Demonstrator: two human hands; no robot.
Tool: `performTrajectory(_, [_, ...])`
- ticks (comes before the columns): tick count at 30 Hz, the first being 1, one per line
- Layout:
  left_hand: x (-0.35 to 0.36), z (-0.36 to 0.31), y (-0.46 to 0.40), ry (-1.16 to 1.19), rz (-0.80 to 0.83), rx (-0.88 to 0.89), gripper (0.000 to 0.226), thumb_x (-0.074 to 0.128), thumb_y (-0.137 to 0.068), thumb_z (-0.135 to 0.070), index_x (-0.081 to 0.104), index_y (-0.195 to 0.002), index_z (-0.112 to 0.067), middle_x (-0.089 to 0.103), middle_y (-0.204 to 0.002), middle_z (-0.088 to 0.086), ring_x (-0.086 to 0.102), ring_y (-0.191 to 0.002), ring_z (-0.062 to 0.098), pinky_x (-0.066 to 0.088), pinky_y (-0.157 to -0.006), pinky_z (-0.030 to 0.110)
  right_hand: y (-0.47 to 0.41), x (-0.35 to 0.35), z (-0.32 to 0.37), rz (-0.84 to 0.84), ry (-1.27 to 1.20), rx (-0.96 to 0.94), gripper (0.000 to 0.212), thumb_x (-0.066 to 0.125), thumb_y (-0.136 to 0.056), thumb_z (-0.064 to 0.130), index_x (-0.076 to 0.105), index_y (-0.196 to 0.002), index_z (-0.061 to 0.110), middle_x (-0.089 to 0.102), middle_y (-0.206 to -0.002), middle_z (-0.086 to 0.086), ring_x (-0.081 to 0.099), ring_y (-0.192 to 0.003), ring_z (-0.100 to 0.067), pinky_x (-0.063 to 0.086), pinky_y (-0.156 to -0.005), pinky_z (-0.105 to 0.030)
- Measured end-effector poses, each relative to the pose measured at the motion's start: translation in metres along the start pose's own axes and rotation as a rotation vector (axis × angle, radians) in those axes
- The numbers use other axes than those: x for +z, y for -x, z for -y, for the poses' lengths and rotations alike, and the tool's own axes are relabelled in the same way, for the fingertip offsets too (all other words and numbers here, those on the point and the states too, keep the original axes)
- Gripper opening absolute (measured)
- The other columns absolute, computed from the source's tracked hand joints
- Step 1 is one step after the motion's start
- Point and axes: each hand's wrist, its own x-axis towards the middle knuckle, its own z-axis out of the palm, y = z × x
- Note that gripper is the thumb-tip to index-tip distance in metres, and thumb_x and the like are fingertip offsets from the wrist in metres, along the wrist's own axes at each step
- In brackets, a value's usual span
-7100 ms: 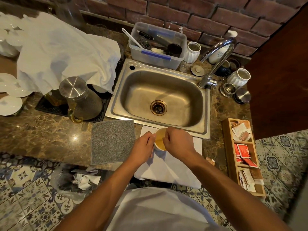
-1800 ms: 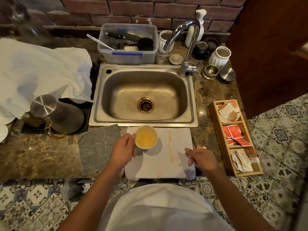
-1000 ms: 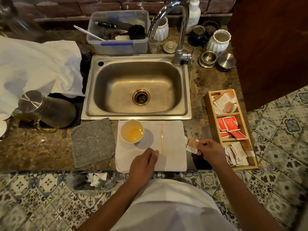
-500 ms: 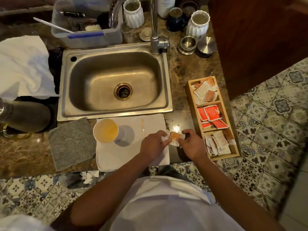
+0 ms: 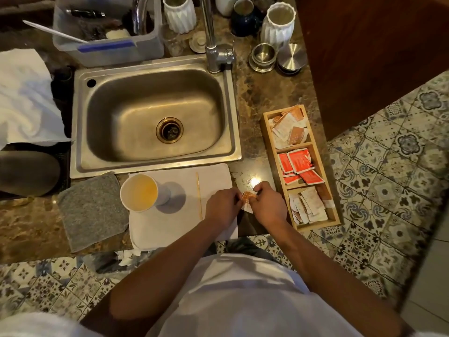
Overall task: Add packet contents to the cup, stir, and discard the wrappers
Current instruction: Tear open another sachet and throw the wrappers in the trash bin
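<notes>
Your left hand (image 5: pixel 222 207) and right hand (image 5: pixel 267 203) pinch one small packet (image 5: pixel 246 200) between them, fingertips closed on its opposite ends, at the right edge of the white cloth (image 5: pixel 170 229). The cup (image 5: pixel 139 192) stands well to your left near the cloth's far-left corner, nearer your left hand, with the upright-lying stir stick (image 5: pixel 199 195) between, its long axis running front to back.

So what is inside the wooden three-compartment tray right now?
The wooden tray holds packets: pale and brown ones in the far section, red ones in the middle, pale ones nearest. Whatever lies beneath each pile is covered.
</notes>
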Motion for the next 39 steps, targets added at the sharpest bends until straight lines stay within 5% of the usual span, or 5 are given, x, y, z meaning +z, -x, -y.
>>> performTrajectory(17, [-0.002,0.006,0.0,-0.009,0.034,0.044,0.017,0.061,-0.095,-0.031,0.07,-0.093,-0.017,0.074,-0.087,0.005,0.067,-0.08,0.023,0.053,-0.071,0.036,0.001,-0.007,0.007,0.001,-0.081,0.057,0.014,0.056,-0.098,0.027,0.067,-0.094,0.02,0.07,-0.081,0.001,0.068,-0.076,-0.022,0.048,-0.062,-0.028])
performTrajectory(23, [-0.006,0.02,0.008,0.159,0.11,0.029,0.022,0.06,-0.096,-0.03,0.067,-0.079,-0.019,0.064,-0.074,-0.004,0.058,-0.069,0.015,0.037,-0.065,0.028,0.007,-0.023,0.014,-0.055,-0.186,0.049,0.019,0.054,-0.101,0.028,0.067,-0.1,0.015,0.069,-0.084,0.002,0.065,-0.077,-0.019,0.049,-0.064,-0.03])
performTrajectory(31, [-0.034,0.019,0.025,0.47,0.031,0.085,0.015,0.063,-0.098,-0.021,0.071,-0.085,-0.017,0.063,-0.069,-0.013,0.059,-0.059,-0.001,0.046,-0.06,0.016,0.011,-0.062,0.021,-0.019,-0.349,0.019,0.029,0.053,-0.104,0.031,0.063,-0.092,0.007,0.067,-0.082,-0.006,0.063,-0.077,-0.019,0.048,-0.071,-0.036])
performTrajectory(36, [-0.044,0.008,0.04,0.61,-0.036,-0.058,0.019,0.064,-0.098,-0.024,0.07,-0.083,-0.014,0.066,-0.065,0.006,0.057,-0.051,0.004,0.048,-0.057,0.023,0.014,-0.073,0.032,0.151,-0.588,0.104,0.032,0.055,-0.104,0.028,0.056,-0.074,0.015,0.054,-0.062,-0.003,0.046,-0.051,-0.016,0.033,-0.051,-0.029])
performTrajectory(39, [-0.052,0.008,0.054,0.722,-0.086,-0.154,0.018,0.064,-0.098,-0.021,0.07,-0.082,-0.014,0.062,-0.057,-0.001,0.055,-0.047,0.008,0.047,-0.053,0.024,0.022,-0.082,0.049,0.331,-0.821,0.09,0.025,0.055,-0.105,0.022,0.057,-0.082,0.012,0.058,-0.059,-0.007,0.049,-0.045,-0.018,0.036,-0.049,-0.033])
